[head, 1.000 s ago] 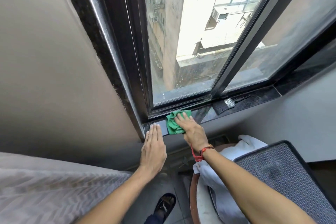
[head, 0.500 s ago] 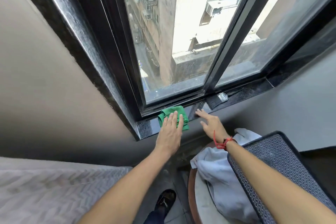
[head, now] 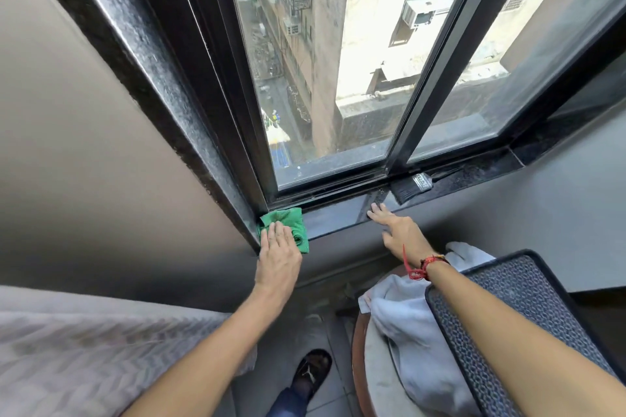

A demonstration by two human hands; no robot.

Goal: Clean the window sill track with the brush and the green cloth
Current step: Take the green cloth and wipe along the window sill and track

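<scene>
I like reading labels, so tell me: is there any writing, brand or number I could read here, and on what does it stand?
Nothing can be read.
Brush: small marks stand on its metal band, too small and blurred to read.
Sandal: a pale mark on the strap, not readable as words.
Green cloth and window frame: no writing shows.

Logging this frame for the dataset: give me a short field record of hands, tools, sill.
left hand: flat, pressing the green cloth
green cloth: on the sill, at its left corner against the frame
right hand: open, fingertips resting on the sill, holding nothing
brush: lying on the sill past the right hand, untouched
track: dark, between sill and glass; dirt level unclear
</scene>
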